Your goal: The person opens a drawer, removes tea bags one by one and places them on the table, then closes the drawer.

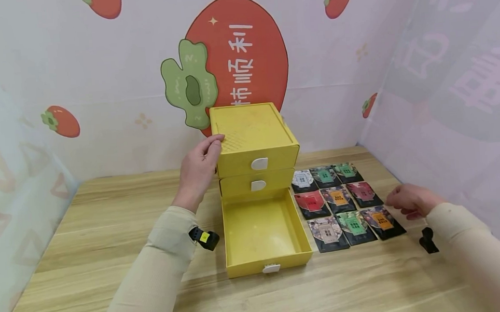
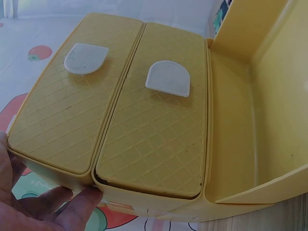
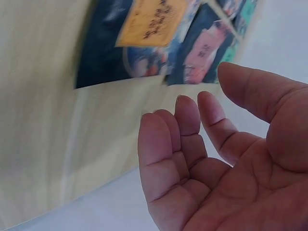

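Observation:
A yellow drawer cabinet with three drawers and white tab handles stands on the table. Its bottom drawer is pulled out, with a bare inside; the upper two are closed. My left hand grips the cabinet's upper left edge, with fingertips over the top and against the side. My right hand hovers right of several flat sachets, its fingers loosely curled and the palm bare. Nearest to it are a sachet with an orange label and one with a dark red label.
The sachets lie in three rows on the wooden table, just right of the cabinet. A patterned wall cloth rises behind the cabinet, and more cloth hangs at both sides. Each wrist wears a black camera strap.

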The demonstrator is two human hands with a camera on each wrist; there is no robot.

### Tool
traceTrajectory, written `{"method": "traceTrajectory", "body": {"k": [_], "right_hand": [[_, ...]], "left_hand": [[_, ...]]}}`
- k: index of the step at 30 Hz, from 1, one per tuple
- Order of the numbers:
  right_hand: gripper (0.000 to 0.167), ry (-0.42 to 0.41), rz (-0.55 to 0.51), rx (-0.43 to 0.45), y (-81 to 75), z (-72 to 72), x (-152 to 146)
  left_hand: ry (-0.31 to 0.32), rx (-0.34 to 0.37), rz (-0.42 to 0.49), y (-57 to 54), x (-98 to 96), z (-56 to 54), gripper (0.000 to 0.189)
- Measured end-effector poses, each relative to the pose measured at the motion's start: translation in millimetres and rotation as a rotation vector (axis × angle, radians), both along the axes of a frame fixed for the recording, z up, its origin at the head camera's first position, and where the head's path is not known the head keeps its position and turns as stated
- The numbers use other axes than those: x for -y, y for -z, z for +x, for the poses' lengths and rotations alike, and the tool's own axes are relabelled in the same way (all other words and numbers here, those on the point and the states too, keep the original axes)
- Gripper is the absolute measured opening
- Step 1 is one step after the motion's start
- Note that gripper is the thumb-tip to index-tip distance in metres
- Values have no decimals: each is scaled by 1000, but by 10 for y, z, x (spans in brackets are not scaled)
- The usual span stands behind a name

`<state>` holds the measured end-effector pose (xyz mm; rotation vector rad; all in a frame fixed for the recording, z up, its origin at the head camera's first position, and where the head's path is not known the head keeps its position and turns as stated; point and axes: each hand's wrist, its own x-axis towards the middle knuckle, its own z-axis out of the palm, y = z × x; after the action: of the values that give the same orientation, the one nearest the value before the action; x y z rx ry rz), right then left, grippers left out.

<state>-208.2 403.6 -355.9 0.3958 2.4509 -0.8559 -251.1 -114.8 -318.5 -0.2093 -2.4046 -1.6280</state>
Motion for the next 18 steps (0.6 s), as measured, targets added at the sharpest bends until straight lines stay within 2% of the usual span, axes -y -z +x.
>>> {"method": "traceTrajectory", "body": {"k": [1, 8, 10, 13, 18], "right_hand": [[38, -6, -6, -6, -21, -2, 30], [22, -104, -51, -75, -128, -19, 414], [29, -135, -36, -110, -164, -24, 556], [48, -186, 14, -172, -223, -19, 764], [51, -287, 96, -271, -312, 39, 1103]], "left_hand": [[0, 0, 0, -1, 1, 0, 45], [-3, 5, -2, -1, -3, 4, 46], [-2, 4, -2, -1, -4, 3, 46], [-2, 2, 1, 0, -7, 1, 45], [1, 3, 8, -7, -4, 6, 45]]}}
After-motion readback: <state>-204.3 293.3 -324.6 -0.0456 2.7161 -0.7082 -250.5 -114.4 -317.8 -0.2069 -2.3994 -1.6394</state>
